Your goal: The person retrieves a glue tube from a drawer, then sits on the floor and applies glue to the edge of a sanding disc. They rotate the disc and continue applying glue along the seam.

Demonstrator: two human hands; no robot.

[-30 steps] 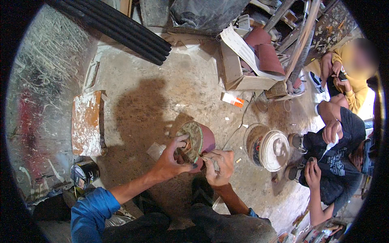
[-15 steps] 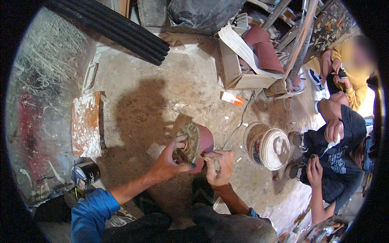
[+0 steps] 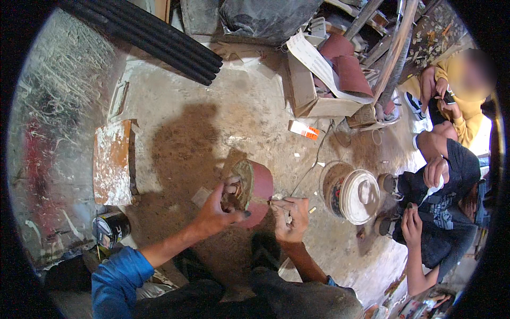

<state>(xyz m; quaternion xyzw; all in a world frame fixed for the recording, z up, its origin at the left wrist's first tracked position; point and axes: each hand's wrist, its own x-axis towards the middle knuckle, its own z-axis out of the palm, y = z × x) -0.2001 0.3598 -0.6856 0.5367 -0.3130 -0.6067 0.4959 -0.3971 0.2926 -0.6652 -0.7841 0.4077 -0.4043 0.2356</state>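
Note:
A short drum-like thing (image 3: 262,186) with a reddish-brown outer band, much like sandpaper, is held up over the floor, tilted so its greenish, rough rim faces left. My left hand (image 3: 217,211) grips it from the left, fingers inside the hollow and thumb at the lower rim. Across the band runs a pale streak. My right hand (image 3: 290,217) is closed at the band's right side, thumb and fingertips pinched together by a small dark spot. A small whitish bit shows among its curled fingers. What the fingertips pinch is too small to make out.
A white lidded bucket (image 3: 363,195) stands to the right, beside a seated person (image 3: 438,175) holding a small white bottle. Farther back sits a cardboard box (image 3: 326,106) with reddish sheets. Black tubes (image 3: 154,40) jut in at upper left; a paint-spotted board (image 3: 112,162) and a tin (image 3: 111,229) lie left.
The drum has turned slightly in my left hand, showing more of its reddish band and the pale streak. My right hand has shifted a little to the right.

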